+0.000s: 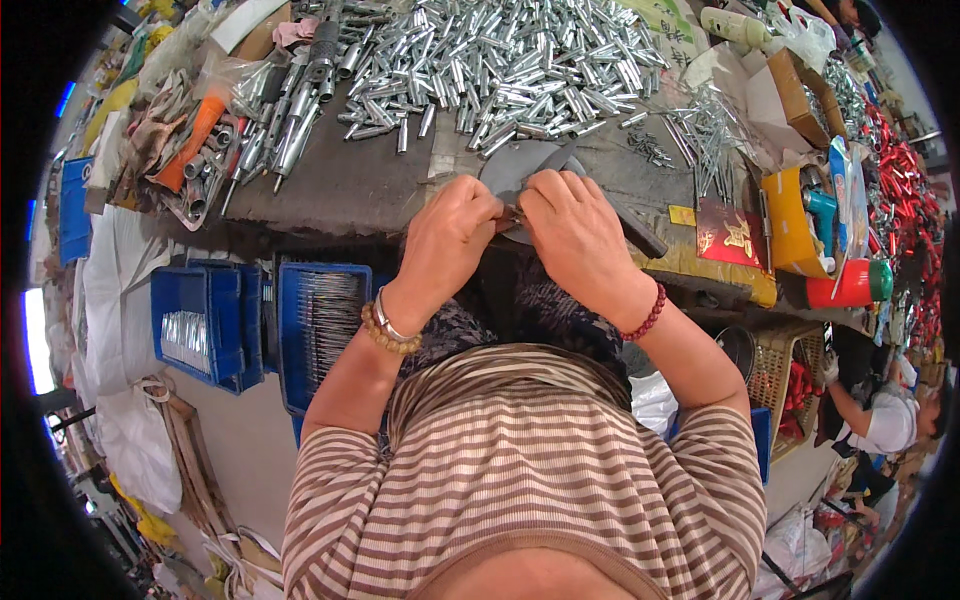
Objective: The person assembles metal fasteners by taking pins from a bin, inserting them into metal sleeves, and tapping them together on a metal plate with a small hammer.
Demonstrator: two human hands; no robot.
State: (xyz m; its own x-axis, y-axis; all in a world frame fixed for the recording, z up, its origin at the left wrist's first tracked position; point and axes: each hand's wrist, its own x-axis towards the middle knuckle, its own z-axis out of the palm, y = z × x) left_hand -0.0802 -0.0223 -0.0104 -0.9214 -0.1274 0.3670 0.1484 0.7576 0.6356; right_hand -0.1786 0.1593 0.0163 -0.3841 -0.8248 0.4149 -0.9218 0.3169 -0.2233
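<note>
At the near edge of the round grey plate (508, 160), left hand (456, 225) and right hand (576, 228) curl together, grip too hidden to tell; beyond it, silvery metal tubes (500, 70).

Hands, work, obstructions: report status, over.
Left hand and right hand close together at grey disc. Anything pinched too hidden to identify. Dark tool under right hand, possible snag. Silver tubes heaped beyond.
</note>
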